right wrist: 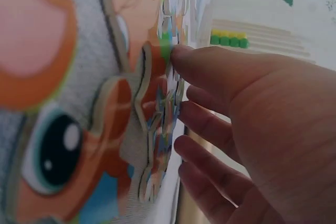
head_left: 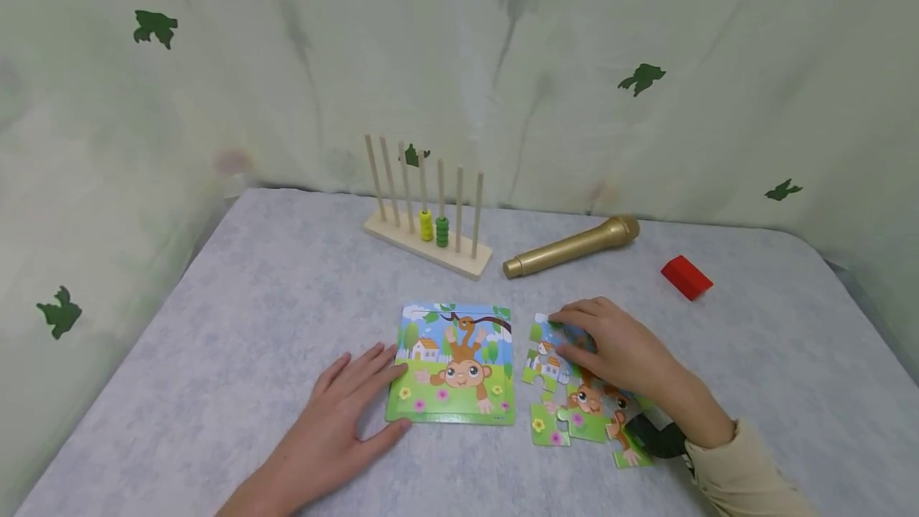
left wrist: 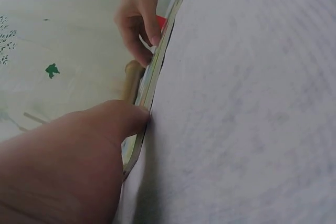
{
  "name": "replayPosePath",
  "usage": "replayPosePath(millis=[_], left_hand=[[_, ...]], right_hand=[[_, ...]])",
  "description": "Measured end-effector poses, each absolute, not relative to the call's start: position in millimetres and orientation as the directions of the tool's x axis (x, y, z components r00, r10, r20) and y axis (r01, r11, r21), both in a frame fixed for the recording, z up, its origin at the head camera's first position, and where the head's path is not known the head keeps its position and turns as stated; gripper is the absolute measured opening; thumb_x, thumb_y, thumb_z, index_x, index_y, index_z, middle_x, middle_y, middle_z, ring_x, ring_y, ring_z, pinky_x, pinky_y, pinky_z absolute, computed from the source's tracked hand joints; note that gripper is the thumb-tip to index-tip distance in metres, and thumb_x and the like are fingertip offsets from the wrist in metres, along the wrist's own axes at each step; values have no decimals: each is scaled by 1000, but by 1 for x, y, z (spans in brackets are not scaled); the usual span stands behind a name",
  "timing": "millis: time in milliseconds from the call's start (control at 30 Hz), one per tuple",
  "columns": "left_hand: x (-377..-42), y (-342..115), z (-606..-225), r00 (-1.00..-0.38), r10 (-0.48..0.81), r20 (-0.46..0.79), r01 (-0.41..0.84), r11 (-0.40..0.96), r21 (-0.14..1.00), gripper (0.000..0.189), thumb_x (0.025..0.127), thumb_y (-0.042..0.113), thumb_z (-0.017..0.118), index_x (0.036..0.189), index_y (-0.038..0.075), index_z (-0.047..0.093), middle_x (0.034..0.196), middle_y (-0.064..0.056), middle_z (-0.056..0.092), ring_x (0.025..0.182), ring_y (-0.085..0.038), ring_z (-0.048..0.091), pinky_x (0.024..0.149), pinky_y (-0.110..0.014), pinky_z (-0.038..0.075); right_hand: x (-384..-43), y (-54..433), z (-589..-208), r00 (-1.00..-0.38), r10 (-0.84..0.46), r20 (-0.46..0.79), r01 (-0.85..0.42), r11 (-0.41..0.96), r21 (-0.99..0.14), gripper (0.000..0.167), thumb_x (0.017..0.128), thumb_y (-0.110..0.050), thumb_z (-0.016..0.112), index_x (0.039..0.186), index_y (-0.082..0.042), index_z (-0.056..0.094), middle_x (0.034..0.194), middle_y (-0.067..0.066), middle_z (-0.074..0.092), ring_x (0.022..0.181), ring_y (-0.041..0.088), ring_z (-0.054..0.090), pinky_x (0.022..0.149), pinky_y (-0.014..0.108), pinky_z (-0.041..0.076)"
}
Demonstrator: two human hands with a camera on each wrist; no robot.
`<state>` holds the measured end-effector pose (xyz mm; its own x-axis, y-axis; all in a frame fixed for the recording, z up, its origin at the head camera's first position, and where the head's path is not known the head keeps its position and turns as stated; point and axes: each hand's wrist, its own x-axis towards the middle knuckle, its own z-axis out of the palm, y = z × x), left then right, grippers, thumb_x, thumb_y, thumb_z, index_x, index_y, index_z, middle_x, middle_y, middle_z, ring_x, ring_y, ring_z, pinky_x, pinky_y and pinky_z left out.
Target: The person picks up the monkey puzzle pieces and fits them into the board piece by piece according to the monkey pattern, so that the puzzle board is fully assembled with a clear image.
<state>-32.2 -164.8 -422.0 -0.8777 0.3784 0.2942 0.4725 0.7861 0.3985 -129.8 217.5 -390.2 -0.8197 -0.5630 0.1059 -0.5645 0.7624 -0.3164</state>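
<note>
A square picture board (head_left: 452, 389) showing a hanging monkey lies flat in the middle of the table. My left hand (head_left: 345, 413) rests at its left side, fingertips on the left edge and thumb at the near-left corner; the left wrist view shows this thumb (left wrist: 131, 119) against the board's edge. Right of the board lie loose jigsaw pieces (head_left: 587, 421) with parts of a similar monkey picture, partly joined, some with gaps. Over the upper pieces, my right hand (head_left: 621, 345) touches them with thumb and fingers spread apart. It hides several pieces. Close up, the right wrist view shows a piece with an eye (right wrist: 58, 150).
Behind the board stands a wooden peg stand (head_left: 459, 262) with yellow and green beads on two pegs. A gold toy microphone (head_left: 570, 250) lies to its right, and a red block (head_left: 687, 278) farther right. A leaf-patterned curtain (head_left: 459, 62) hangs behind the table.
</note>
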Motion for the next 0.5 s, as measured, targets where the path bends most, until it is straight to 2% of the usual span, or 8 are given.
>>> replayPosePath(millis=[500], left_hand=[[-31,-165,-420,-868,392,304,489,782,387,58,87,40,82,139,18,65,156,-3,53,146,-28,47,118,-55,30]], right_hand=[[-132,217,-387,-825,-538,173,-565,765,-309,35,90,-24,81,122,-11,76,123,7,72,116,28,66,92,47,61]])
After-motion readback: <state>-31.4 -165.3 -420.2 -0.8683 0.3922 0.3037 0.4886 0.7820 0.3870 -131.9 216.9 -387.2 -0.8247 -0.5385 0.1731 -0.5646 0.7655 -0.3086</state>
